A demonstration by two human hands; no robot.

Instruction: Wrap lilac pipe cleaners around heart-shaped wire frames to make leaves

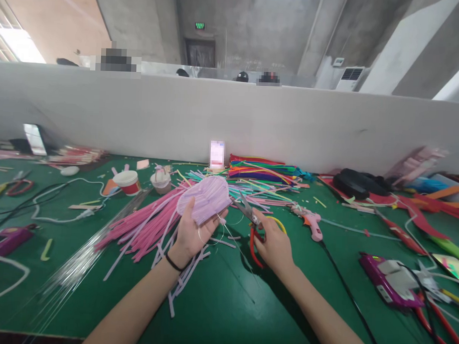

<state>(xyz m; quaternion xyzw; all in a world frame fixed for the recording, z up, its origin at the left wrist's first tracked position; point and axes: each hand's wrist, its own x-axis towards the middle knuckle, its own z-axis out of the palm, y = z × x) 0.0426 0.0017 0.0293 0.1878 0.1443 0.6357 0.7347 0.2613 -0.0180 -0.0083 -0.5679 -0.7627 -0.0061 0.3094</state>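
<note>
My left hand [197, 231] holds up a rounded lilac piece [206, 197] made of pipe cleaners laid side by side. A thin white string or wire loops from its lower edge below my fingers. In my right hand [274, 241] is a pair of scissors [255, 220] with red and yellow handles. Its blades are parted and point at the right edge of the lilac piece; whether they touch it I cannot tell. Beneath and left of my left hand lie a pile of pink pipe cleaners [144, 229] and several loose lilac ones [186, 281].
A glue gun [311, 222] lies right of the scissors, its black cord running forward. Multicoloured pipe cleaners [263, 170] are heaped at the back. A paper cup [126, 182] and clear thin rods [87, 252] are on the left; a purple power strip [391, 280] lies right.
</note>
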